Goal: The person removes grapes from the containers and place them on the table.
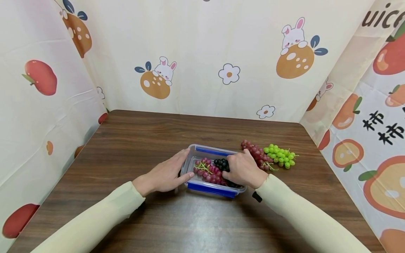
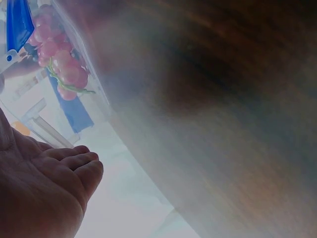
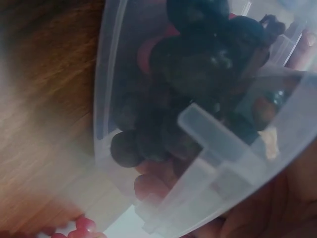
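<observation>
A clear plastic container [image 1: 190, 165] with blue side clips holds red grapes [image 1: 207, 171] and a bunch of black grapes [image 1: 220, 163] at its right end. My left hand [image 1: 169, 173] lies at the container's left end, thumb at the front left of the rim, fingers nearly straight along the outside wall. In the left wrist view those fingers [image 2: 89, 166] touch the box's end. My right hand [image 1: 243, 168] is over the right end, its thumb and forefinger curled at the black grapes, hiding part of them. Through the clear wall, the right wrist view shows black grapes [image 3: 198, 64].
Right of the container, another bunch of red grapes [image 1: 255, 153] lies on the brown wooden table [image 1: 142, 130]. A bunch of green grapes [image 1: 281, 155] touches or nearly touches it. Fruit-printed curtains [image 1: 202, 52] hang behind the table and along both sides.
</observation>
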A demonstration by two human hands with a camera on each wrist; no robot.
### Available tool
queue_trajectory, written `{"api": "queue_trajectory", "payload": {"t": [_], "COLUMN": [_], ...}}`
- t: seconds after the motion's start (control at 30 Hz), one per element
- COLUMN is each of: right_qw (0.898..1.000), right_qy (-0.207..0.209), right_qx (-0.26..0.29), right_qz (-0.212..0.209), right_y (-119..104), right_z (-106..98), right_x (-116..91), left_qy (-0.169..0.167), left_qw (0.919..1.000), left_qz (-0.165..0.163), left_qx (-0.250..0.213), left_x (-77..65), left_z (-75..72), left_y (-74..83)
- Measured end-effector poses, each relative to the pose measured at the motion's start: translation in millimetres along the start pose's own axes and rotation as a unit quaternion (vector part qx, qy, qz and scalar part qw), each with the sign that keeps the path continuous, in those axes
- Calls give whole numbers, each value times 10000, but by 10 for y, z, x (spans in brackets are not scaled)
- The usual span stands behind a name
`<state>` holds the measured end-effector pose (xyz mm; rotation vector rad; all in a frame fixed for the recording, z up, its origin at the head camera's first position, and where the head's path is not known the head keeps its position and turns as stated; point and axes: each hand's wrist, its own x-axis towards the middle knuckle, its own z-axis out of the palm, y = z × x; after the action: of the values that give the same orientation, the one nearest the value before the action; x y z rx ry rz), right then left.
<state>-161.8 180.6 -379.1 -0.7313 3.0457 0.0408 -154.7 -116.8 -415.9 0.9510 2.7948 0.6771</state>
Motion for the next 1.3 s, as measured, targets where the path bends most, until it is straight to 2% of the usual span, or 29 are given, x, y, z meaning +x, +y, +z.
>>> {"api": "queue_trajectory", "payload": {"t": [0.33,0.7,1.3], "right_qw": [9999,9979,9967], "right_qy": [23,-430,-249], "right_qx": [24,473,768], "right_qz": [-163,119,120], "right_y": [-50,-54,-22], "right_z": [37,35,63], "right_x": [62,117,136], "left_qy": [21,1,-44], "left_qw": [10000,10000,9999], "left_qz": [-15,-52,-76], "left_qx": [16,59,89], "left_x": [-4,5,9], "left_z": [0,8,8], "left_y": [2,-2,4]}}
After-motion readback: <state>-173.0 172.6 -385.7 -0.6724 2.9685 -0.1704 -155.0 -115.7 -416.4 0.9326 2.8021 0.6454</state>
